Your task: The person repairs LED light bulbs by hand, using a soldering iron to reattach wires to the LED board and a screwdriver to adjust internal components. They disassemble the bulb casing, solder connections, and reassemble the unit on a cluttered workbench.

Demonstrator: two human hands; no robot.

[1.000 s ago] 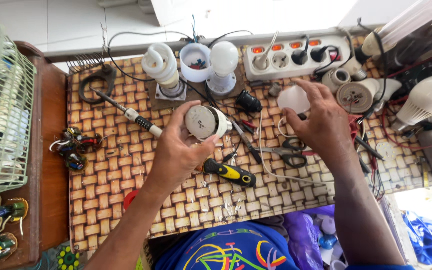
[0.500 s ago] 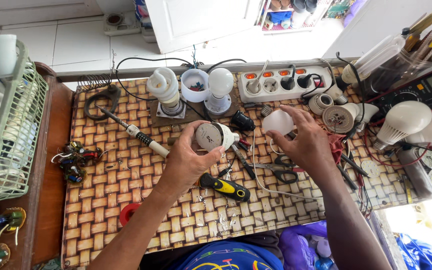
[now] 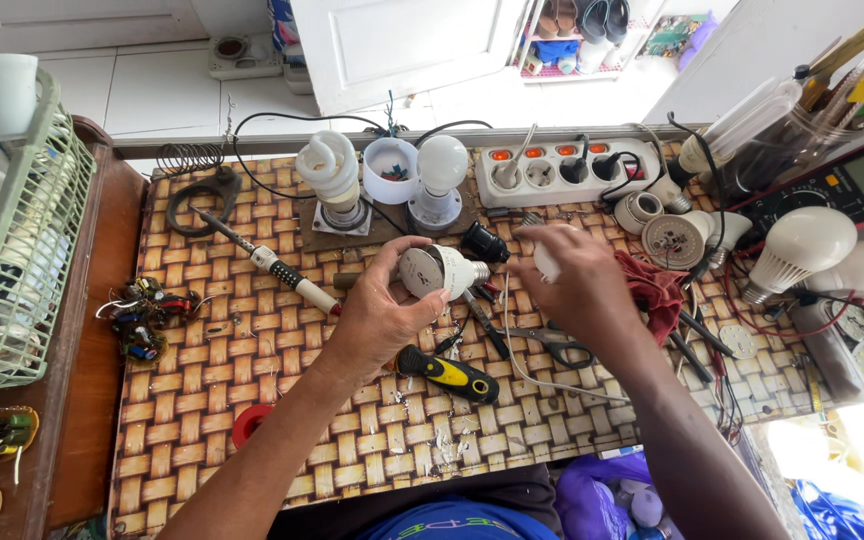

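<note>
On the woven mat (image 3: 202, 400), going left to right, the left hand (image 3: 377, 315) grips a bulb base (image 3: 439, 272) up off the mat, open end turned to the eyes, and the right hand (image 3: 577, 285) curls round a white dome (image 3: 546, 262) just beside it.

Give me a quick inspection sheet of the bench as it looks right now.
Surface: woven-pattern mat on a wooden table.
Job's things: bulb base, dome off.
Clutter: soldering iron, screwdriver, scissors, red rag, loose bulbs.
Grippers: left hand holds the bulb base; right hand closed around something white.
Cables: black leads by the power strip; white wire.
Surroundings: green basket, multimeter.
</note>
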